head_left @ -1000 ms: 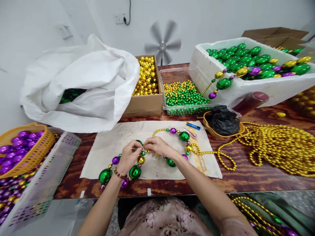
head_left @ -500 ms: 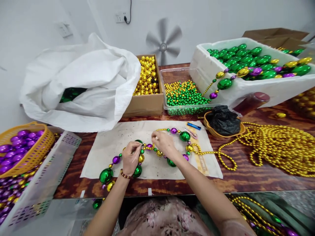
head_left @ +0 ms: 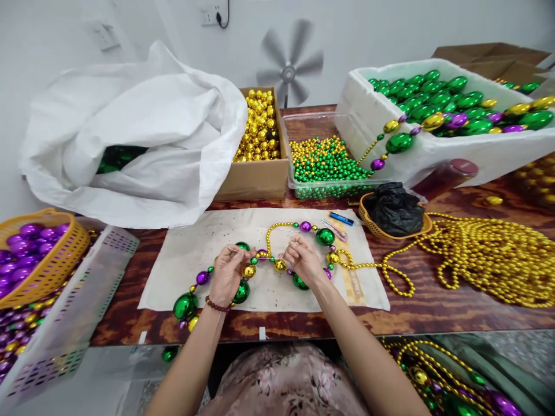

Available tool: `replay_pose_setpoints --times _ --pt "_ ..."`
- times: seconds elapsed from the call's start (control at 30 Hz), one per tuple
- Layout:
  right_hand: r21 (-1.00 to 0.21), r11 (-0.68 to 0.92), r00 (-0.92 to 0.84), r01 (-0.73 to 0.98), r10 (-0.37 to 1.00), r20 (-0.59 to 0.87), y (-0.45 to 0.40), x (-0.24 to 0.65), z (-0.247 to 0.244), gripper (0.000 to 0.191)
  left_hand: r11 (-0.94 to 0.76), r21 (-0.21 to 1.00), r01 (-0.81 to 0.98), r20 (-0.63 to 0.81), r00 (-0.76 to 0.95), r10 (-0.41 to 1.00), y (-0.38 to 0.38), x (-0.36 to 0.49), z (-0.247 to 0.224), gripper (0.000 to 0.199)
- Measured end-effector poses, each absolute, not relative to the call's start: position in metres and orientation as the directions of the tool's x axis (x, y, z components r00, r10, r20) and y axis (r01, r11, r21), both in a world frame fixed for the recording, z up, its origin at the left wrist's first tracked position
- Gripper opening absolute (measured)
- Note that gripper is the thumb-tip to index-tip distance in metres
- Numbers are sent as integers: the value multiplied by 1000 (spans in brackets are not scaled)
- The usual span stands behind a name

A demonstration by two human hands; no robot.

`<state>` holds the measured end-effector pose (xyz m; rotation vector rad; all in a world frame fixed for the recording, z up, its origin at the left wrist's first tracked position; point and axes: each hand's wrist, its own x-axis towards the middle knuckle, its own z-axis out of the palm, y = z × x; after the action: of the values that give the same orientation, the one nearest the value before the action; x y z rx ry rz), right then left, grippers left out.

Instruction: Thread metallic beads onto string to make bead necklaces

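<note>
My left hand [head_left: 228, 271], with a dark red bead bracelet at the wrist, is closed in a pinch. My right hand [head_left: 302, 259] also pinches, fingertips facing the left ones. A thin pale thread [head_left: 262, 257] runs between the two hands. Beneath and around them lies a bead garland of green, gold and purple balls, with a large green ball [head_left: 185, 305] at its left and another green ball [head_left: 325, 236] at its right. A string of small gold beads [head_left: 269, 234] curves up between the hands. The fingers partly hide several balls.
A pale cloth [head_left: 165, 277] covers the table's middle. Small scissors [head_left: 336, 230] and a blue stick [head_left: 341, 218] lie on it. Gold bead chain [head_left: 498, 260] is heaped at right. Behind stand a carton [head_left: 255, 179], a clear bin [head_left: 333, 188] and a foam box [head_left: 433, 153].
My right hand has moved right and down, away from the upper gold string. My left hand has stayed near the same spot, and the thread now stretches between both hands.
</note>
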<state>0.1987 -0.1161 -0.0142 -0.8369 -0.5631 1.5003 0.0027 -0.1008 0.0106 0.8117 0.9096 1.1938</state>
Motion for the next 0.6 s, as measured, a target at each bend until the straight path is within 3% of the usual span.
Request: replay_pose_setpoints --times 0.13,0.33,0.6 --pt "-802 -121 -5 -585 989 -146 -110 202 -16 32 184 910 -371 -120 190 974 -96 3 12 27" --pt "-884 -196 -171 -425 976 -134 -107 208 -2 33 182 981 -70 -144 369 918 -81 -12 1 23" --pt "-954 -7 -223 -301 973 64 -70 182 52 15 228 972 -58 -185 409 894 -80 -17 3 29"
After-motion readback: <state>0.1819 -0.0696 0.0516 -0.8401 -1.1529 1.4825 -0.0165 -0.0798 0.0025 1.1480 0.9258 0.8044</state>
